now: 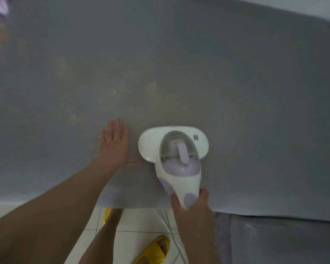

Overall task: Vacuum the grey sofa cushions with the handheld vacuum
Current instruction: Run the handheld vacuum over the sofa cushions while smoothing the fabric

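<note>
Two hands worked: the right hand [193,204] gripped the handheld vacuum [176,157], its long axis pointing away from the cushion's [236,82] front edge; the left hand [115,144] lay flat beside it.

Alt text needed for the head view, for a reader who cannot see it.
The right hand grips a white-and-lilac handheld vacuum resting on a grey sofa cushion, while the left hand lies flat on the cushion beside it. Pale crumbs lie ahead.

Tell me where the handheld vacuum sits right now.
In the head view, the handheld vacuum rests on the grey sofa cushion near its front edge, its handle gripped by the right hand, with the flat left hand beside it.
</note>
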